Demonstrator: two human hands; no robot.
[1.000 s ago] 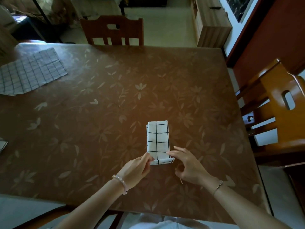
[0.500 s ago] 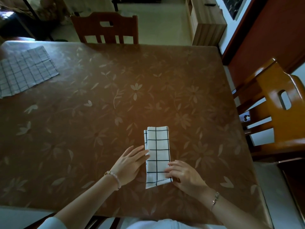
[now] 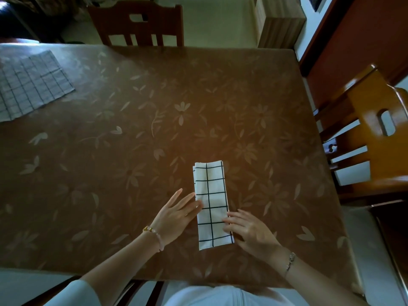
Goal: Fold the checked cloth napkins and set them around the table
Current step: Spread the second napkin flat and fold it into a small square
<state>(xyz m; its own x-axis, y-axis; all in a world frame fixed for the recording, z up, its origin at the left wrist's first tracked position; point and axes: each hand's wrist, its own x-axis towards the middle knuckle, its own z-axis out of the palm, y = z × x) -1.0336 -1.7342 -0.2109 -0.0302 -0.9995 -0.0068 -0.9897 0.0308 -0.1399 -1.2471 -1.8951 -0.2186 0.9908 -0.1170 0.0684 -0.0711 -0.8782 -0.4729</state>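
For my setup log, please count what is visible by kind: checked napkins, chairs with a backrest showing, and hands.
Checked napkins: 2, the folded white napkin and the grey napkin
Chairs: 2, the far chair and the right chair
Hands: 2, the left hand and the right hand
Total: 6

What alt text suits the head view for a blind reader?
A person's left hand and right hand touch the long edges of a white black-gridded cloth napkin, folded into a narrow strip on a brown flower-patterned table. A grey checked cloth lies flat at far left; a dark wooden chair stands opposite, an orange wooden chair at right.
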